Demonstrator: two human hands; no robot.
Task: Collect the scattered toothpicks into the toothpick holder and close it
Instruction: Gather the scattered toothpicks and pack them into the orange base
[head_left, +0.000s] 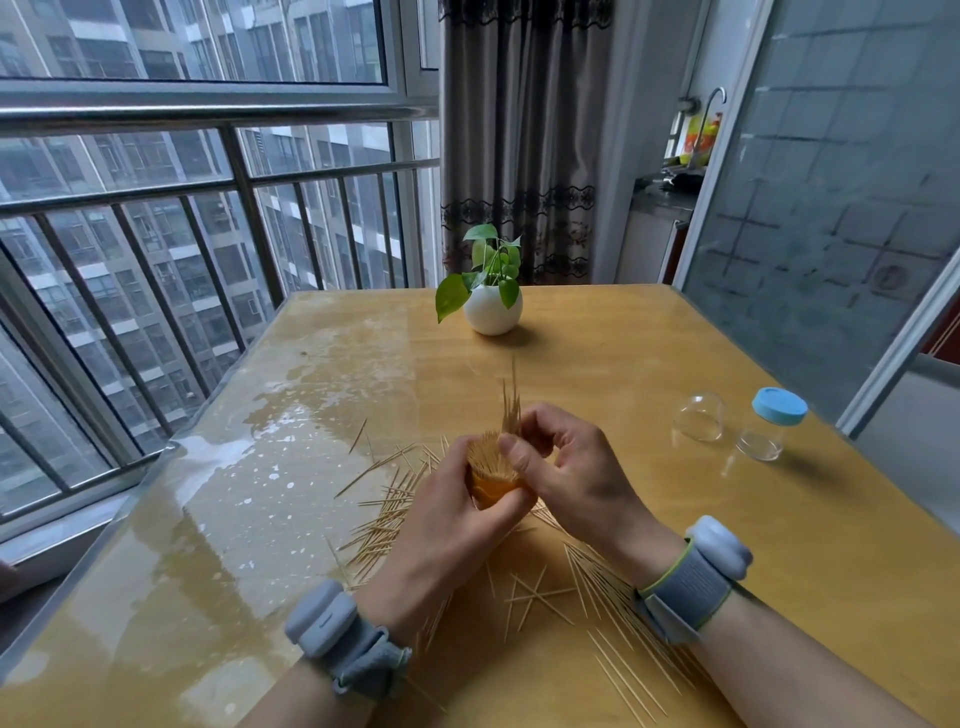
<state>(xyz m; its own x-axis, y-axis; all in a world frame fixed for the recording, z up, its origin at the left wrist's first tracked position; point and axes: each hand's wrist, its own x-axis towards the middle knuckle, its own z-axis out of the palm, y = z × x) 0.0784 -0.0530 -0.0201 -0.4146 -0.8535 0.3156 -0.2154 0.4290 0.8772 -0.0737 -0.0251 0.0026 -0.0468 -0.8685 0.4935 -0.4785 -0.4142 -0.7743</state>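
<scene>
Nearly mid-table (779, 545), the left hand (447, 525) curls its fingers round the orange toothpick holder (491, 491), which is packed with sticks and leans away from the person. At the holder's mouth the right hand (576, 467) pinches a small bunch of toothpicks (511, 410), their tips fanning up past the rim. Loose toothpicks (597, 577) lie scattered beneath and to both sides of the holder. Well apart to the holder's right stand a clear dome cap (698, 415) and a blue-lidded jar (774, 426); beyond the holder sits a potted plant (492, 309).

toothpicks (395, 519) litter tabletop; jar (771, 428) stands clear right.
</scene>
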